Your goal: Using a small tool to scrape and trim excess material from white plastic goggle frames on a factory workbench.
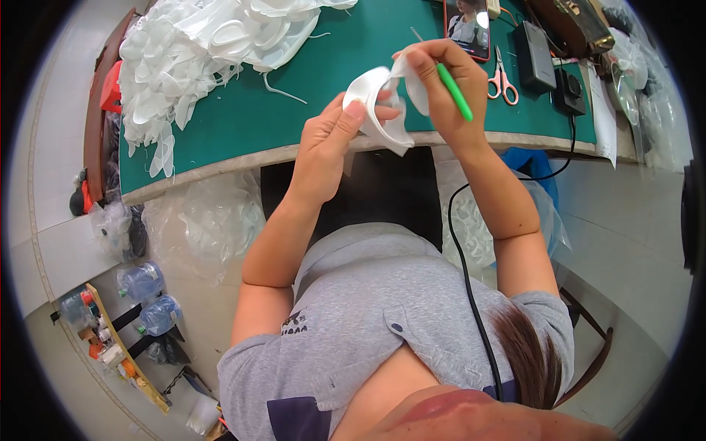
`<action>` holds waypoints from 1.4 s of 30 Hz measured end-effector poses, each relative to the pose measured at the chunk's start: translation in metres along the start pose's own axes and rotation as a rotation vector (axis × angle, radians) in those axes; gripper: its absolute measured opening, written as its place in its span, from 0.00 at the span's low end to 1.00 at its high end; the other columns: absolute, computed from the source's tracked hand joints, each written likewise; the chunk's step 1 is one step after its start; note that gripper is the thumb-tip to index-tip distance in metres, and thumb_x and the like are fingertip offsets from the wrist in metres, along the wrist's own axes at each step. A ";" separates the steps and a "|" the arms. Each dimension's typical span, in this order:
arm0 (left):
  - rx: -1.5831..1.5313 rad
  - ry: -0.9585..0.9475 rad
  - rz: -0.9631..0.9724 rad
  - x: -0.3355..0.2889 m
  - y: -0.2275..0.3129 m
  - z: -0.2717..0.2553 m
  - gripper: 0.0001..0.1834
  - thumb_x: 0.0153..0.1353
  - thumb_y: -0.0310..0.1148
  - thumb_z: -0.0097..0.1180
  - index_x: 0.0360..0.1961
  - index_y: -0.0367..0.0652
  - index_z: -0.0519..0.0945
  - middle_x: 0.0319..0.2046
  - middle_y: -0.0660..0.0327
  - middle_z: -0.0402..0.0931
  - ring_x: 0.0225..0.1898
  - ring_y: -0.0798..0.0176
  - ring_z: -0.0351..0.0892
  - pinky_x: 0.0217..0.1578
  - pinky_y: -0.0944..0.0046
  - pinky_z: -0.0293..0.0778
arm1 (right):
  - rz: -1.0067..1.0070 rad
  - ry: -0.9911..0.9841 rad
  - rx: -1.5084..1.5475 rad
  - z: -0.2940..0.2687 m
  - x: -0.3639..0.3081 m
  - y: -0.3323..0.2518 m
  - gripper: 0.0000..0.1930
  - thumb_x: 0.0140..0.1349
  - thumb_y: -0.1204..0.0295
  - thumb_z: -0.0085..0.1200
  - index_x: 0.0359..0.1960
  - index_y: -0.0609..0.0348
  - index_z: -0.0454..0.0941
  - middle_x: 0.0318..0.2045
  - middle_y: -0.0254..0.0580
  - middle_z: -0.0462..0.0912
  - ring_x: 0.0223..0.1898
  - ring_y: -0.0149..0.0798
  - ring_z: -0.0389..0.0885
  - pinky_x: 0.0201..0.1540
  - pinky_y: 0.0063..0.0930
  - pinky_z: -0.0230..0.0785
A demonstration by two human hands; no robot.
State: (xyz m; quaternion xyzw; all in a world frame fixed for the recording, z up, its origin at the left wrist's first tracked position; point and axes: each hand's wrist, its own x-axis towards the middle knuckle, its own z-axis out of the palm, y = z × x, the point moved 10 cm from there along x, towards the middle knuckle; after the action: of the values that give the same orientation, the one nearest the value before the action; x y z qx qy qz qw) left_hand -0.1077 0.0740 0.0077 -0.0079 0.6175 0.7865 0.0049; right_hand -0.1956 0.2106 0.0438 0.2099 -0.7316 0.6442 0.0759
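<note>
Shirt [353,294] is filling six o'clock. One white piece [365,82] is sitting toward twelve, above the desk's near edge [220,170]. Left fingers [344,126] are pinching its rim; right fingers [445,50], closed, are gripping its far end plus one green tool [454,92]. Probably light, pliable, best held by rim. Lying beyond: one scissors [502,76], one phone [468,29], one heap [191,44] at eleven, pieces uncountable.

The right grip [443,106] hides the middle of the green-handled tool [455,93]; the upper edge crops the phone [471,38].

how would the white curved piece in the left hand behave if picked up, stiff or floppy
The white curved piece is probably light: it looks thin and sits between thumb and fingers of the left hand. It may flex yet keep some shape, as its lower edge juts out unsupported.
</note>
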 end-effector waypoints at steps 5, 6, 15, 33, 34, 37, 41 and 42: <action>-0.296 0.043 0.126 -0.001 0.005 -0.022 0.25 0.72 0.44 0.37 0.41 0.33 0.81 0.56 0.51 0.70 0.59 0.54 0.68 0.61 0.54 0.61 | 0.103 0.420 0.616 -0.067 0.022 0.051 0.11 0.66 0.67 0.54 0.42 0.62 0.74 0.34 0.41 0.80 0.33 0.32 0.78 0.39 0.25 0.72; -0.462 0.021 0.108 0.000 0.002 -0.023 0.25 0.72 0.45 0.36 0.40 0.34 0.80 0.58 0.51 0.68 0.60 0.52 0.67 0.61 0.52 0.62 | 0.040 0.524 0.601 -0.085 0.025 0.049 0.12 0.65 0.66 0.54 0.43 0.62 0.73 0.35 0.41 0.79 0.34 0.32 0.78 0.39 0.26 0.72; -1.027 -0.101 -0.108 0.008 -0.020 0.009 0.22 0.71 0.48 0.34 0.59 0.50 0.67 0.66 0.52 0.56 0.67 0.48 0.54 0.62 0.33 0.55 | -0.575 -0.182 0.179 0.098 0.079 -0.114 0.19 0.68 0.60 0.48 0.47 0.68 0.74 0.39 0.53 0.81 0.39 0.45 0.77 0.44 0.29 0.67; -1.289 -0.241 -0.033 0.003 0.014 0.006 0.39 0.63 0.55 0.48 0.70 0.56 0.49 0.71 0.54 0.40 0.71 0.47 0.42 0.66 0.31 0.42 | 0.451 -0.640 0.428 0.034 -0.018 0.011 0.19 0.70 0.57 0.44 0.43 0.63 0.76 0.35 0.40 0.81 0.36 0.29 0.80 0.43 0.25 0.75; -1.286 -0.238 -0.032 0.002 0.015 0.006 0.39 0.63 0.55 0.48 0.70 0.56 0.49 0.71 0.54 0.40 0.71 0.47 0.42 0.66 0.31 0.42 | 0.459 -0.647 0.417 0.035 -0.023 0.011 0.18 0.69 0.58 0.45 0.42 0.64 0.76 0.34 0.39 0.81 0.35 0.29 0.80 0.42 0.25 0.75; -1.237 -0.228 -0.007 0.000 0.019 0.006 0.40 0.63 0.57 0.47 0.70 0.56 0.47 0.71 0.53 0.40 0.71 0.47 0.43 0.65 0.32 0.44 | 0.465 -0.642 0.457 0.036 -0.027 0.010 0.15 0.67 0.62 0.49 0.42 0.64 0.75 0.31 0.36 0.80 0.33 0.27 0.79 0.39 0.22 0.74; -1.097 -0.265 0.041 -0.004 0.029 0.014 0.41 0.63 0.62 0.42 0.71 0.59 0.44 0.71 0.53 0.39 0.71 0.47 0.43 0.64 0.33 0.48 | 0.477 -0.647 0.485 0.037 -0.031 0.018 0.13 0.67 0.63 0.51 0.40 0.63 0.75 0.30 0.33 0.78 0.32 0.25 0.77 0.38 0.20 0.73; -1.030 -0.255 0.061 -0.005 0.031 0.016 0.41 0.63 0.64 0.39 0.71 0.59 0.44 0.71 0.53 0.39 0.71 0.46 0.42 0.64 0.33 0.49 | 0.477 -0.647 0.485 0.038 -0.032 0.021 0.13 0.67 0.63 0.51 0.40 0.63 0.75 0.30 0.33 0.78 0.32 0.25 0.77 0.38 0.20 0.73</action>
State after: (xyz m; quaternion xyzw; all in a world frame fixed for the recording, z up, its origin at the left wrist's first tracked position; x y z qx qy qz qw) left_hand -0.1035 0.0820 0.0417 0.1045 0.1455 0.9824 0.0526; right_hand -0.1689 0.1825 0.0068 0.2377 -0.5739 0.6975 -0.3572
